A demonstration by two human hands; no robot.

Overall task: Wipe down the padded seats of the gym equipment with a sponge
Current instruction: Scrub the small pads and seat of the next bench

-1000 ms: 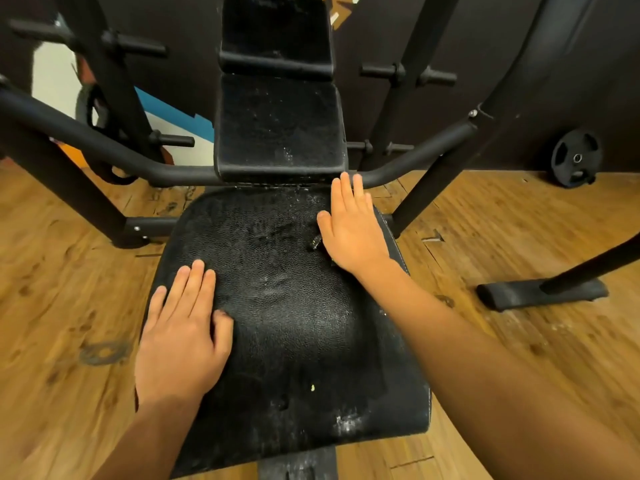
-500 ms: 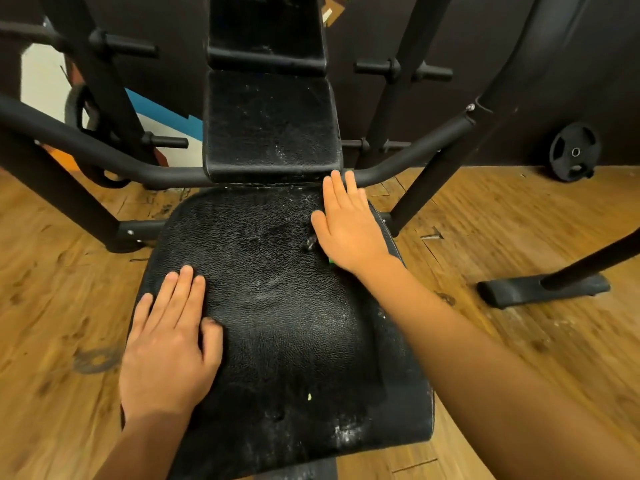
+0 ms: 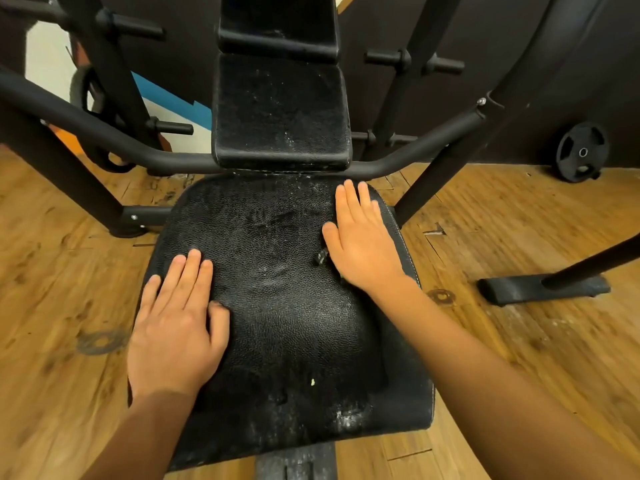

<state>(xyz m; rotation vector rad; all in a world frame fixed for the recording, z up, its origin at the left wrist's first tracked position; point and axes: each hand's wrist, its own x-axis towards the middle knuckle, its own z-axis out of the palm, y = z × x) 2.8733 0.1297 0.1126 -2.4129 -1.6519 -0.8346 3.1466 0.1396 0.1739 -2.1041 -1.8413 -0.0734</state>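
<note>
Evidently mid-wipe: left grip (image 3: 175,327) spread flat on padded seat (image 3: 284,306), near-left, likely bracing; right grip (image 3: 363,244) flat, fingers straight, far-right edge, probably pressing sponge under palm; only dark scrap (image 3: 322,255) beside thumb shows.

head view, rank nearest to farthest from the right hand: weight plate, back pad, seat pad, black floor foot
1. seat pad: under the right hand, touching.
2. back pad: just ahead, slightly left.
3. black floor foot: on the floor, off right.
4. weight plate: far right, by the wall.
</note>
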